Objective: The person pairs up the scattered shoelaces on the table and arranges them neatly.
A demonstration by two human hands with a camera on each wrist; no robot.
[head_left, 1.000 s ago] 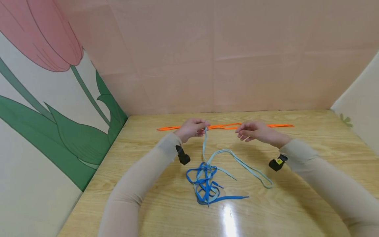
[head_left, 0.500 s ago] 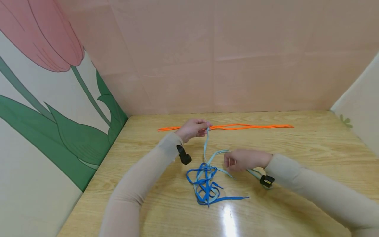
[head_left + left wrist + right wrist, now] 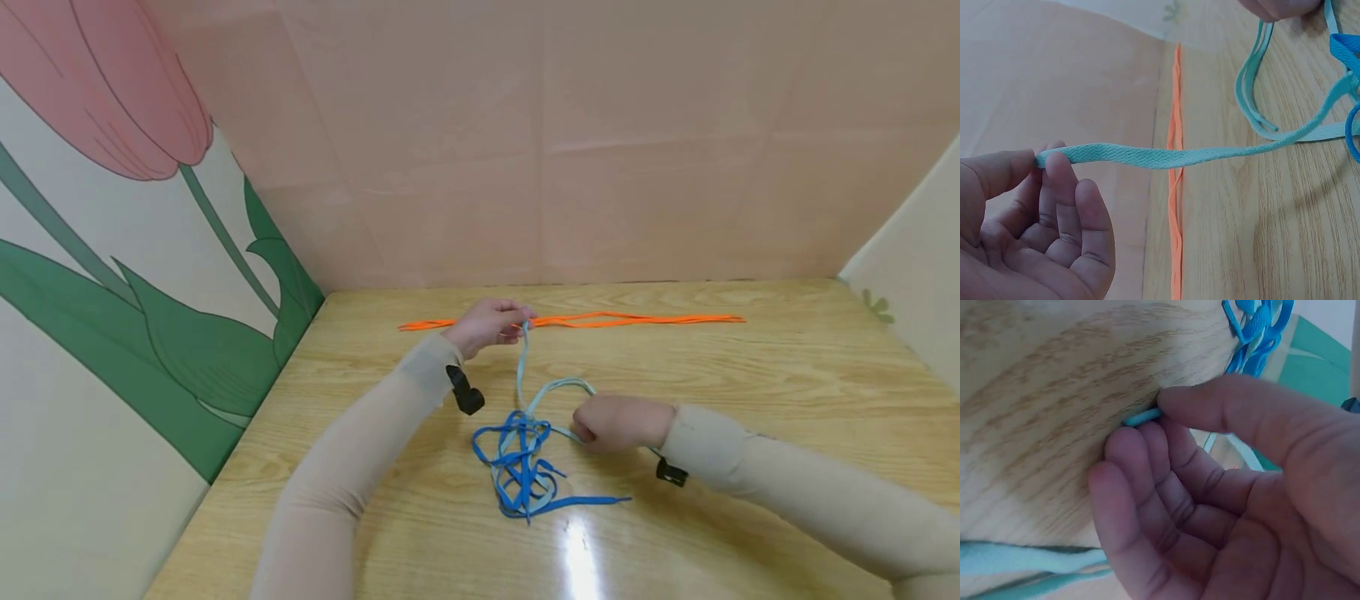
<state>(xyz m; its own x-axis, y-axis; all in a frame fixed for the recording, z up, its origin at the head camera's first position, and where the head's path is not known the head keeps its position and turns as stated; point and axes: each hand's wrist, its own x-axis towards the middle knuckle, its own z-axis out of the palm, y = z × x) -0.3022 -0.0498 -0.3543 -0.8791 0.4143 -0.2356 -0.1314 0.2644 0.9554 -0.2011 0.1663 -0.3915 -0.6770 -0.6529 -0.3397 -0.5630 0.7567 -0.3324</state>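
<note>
My left hand (image 3: 489,325) is raised over the far part of the table and pinches a light-blue shoelace (image 3: 1141,156) between thumb and index finger. From there the lace hangs down to a tangle with a darker blue shoelace (image 3: 585,502). My right hand (image 3: 622,422) is low by the tabletop, right of the tangle. In the right wrist view its thumb and index finger pinch the light-blue lace's narrow tip (image 3: 1141,417). Another doubled stretch of that lace (image 3: 1029,559) passes under the right hand, which hides part of it in the head view.
Several orange shoelaces (image 3: 645,320) lie stretched in a line along the back of the wooden table (image 3: 787,367), behind the left hand. A pink sheet (image 3: 540,167) rises at the back edge. A tulip-printed panel (image 3: 225,333) stands on the left.
My right hand has come down and left from near the orange laces to the light-blue lace's end, its fingers closing there. The left hand stays almost still, holding the lace.
</note>
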